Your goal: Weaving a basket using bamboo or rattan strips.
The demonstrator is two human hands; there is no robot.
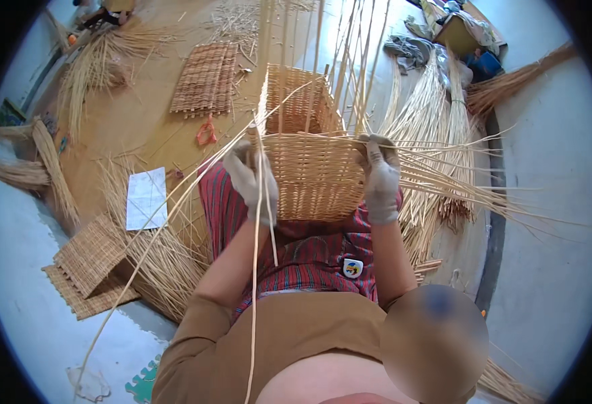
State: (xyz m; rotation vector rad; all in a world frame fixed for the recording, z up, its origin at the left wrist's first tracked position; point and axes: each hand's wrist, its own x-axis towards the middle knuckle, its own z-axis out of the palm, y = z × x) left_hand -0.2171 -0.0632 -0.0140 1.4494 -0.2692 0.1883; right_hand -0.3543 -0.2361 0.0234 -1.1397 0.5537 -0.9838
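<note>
A half-woven wicker basket [316, 176] rests on my lap, its near wall facing me and the far side rising behind. Long loose canes stand up from its rim or fan out to the right. My left hand [254, 183], in a pale glove, grips the left edge of the near wall, beside a long cane [256, 269] that hangs toward me. At the top right corner, my gloved right hand [381, 176] pinches the rim where the loose canes leave the weave. Some of the fingers of both hands are hidden by the basket or canes.
On the floor, a woven panel [205, 77] lies near orange-handled scissors [206, 131]. A white paper sheet [146, 198] rests on loose canes at left, near more woven panels [90, 256]. Cane bundles [427, 101] lie at right. A crate with cloths [461, 34] stands at far right.
</note>
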